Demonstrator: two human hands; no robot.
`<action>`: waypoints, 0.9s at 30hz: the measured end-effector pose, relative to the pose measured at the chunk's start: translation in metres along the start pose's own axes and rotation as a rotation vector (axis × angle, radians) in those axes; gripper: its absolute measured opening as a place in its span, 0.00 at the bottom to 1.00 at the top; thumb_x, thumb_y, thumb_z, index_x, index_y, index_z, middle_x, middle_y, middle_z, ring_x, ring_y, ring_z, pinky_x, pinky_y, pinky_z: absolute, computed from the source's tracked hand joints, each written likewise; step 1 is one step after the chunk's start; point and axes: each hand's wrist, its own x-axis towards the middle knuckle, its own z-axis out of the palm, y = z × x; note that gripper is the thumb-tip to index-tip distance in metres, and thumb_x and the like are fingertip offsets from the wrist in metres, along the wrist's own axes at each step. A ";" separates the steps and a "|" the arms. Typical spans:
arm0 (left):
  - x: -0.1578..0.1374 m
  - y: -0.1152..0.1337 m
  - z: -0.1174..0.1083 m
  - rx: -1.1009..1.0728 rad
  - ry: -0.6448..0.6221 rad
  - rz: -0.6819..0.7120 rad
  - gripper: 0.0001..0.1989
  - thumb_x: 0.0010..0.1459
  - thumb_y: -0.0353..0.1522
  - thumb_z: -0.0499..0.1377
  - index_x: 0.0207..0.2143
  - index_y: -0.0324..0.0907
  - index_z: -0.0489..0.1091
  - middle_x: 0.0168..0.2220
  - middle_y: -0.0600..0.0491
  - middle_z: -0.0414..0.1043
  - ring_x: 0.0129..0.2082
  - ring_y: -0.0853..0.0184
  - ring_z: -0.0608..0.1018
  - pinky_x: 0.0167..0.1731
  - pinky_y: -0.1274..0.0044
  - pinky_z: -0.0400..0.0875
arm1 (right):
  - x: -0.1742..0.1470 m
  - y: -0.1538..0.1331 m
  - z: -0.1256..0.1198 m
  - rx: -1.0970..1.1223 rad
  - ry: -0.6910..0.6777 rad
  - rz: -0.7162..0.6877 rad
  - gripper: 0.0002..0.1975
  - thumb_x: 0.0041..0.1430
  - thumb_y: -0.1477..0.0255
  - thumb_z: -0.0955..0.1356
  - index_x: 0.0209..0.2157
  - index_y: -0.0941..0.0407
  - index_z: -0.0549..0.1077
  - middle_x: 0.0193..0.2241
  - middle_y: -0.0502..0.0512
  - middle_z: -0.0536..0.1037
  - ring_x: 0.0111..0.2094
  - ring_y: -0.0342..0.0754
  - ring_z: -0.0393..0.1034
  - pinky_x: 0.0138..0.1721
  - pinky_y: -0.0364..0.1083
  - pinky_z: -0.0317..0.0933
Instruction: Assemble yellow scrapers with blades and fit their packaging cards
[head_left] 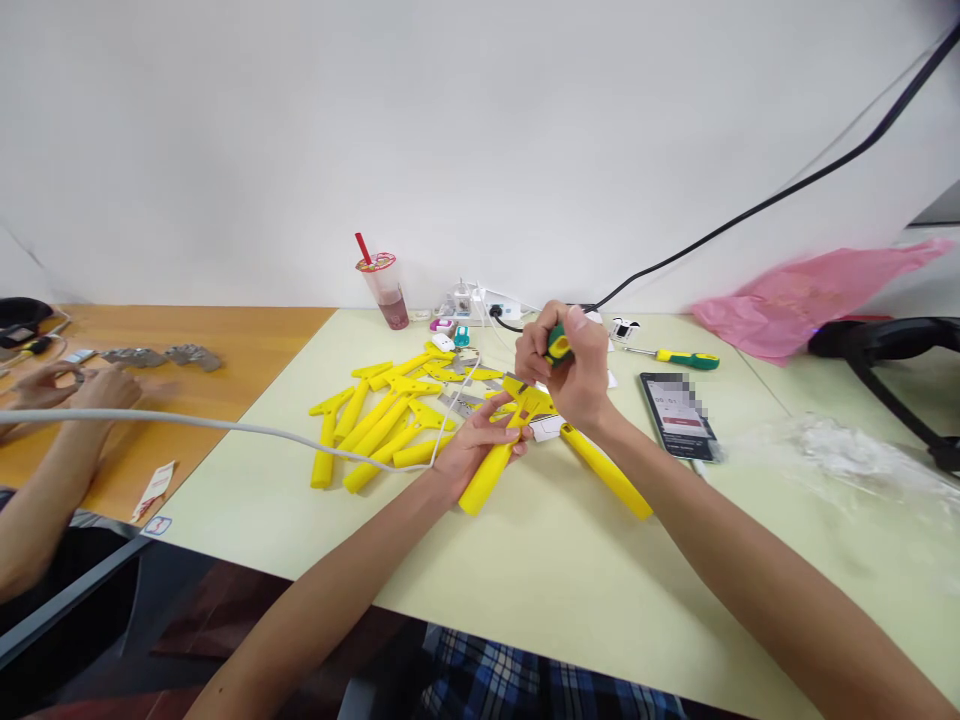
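Note:
My left hand (476, 440) is closed around a yellow scraper (491, 475), its handle slanting down toward me and its wide head up. Above that head, my right hand (574, 365) grips a screwdriver (559, 345) by its green and yellow handle. The screwdriver's tip is hidden, so I cannot tell whether it touches the scraper. Left of my hands lies a pile of yellow scrapers (375, 425), several of them overlapping. Another yellow handle (607, 470) rests on the table under my right forearm.
A second screwdriver (686, 359) lies behind the phone (679, 415). A drink cup (388, 295) and a power strip (499, 305) stand by the wall. A white cable (300, 432) crosses in front. Clear plastic (847, 460) and a pink bag (795, 305) lie right. At left, another person's hands (97, 385) work.

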 end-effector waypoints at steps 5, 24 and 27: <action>0.000 0.002 0.000 -0.114 0.043 -0.005 0.32 0.43 0.17 0.73 0.51 0.45 0.73 0.44 0.48 0.77 0.38 0.68 0.81 0.34 0.80 0.71 | -0.002 0.014 -0.008 -0.312 -0.132 -0.117 0.17 0.72 0.53 0.70 0.52 0.48 0.68 0.35 0.49 0.72 0.32 0.48 0.67 0.38 0.50 0.66; 0.003 0.012 -0.002 0.116 0.068 0.277 0.33 0.44 0.23 0.77 0.51 0.48 0.69 0.41 0.56 0.77 0.35 0.70 0.81 0.39 0.77 0.71 | -0.020 0.016 0.029 -0.297 0.199 -0.240 0.18 0.69 0.61 0.75 0.51 0.46 0.65 0.43 0.53 0.83 0.48 0.53 0.81 0.53 0.54 0.72; 0.003 0.019 -0.006 0.086 0.078 0.278 0.32 0.45 0.22 0.76 0.52 0.47 0.71 0.41 0.54 0.77 0.39 0.67 0.81 0.41 0.75 0.71 | -0.017 -0.014 0.029 -0.371 0.140 -0.315 0.15 0.69 0.63 0.75 0.50 0.47 0.68 0.42 0.53 0.80 0.44 0.53 0.79 0.50 0.54 0.71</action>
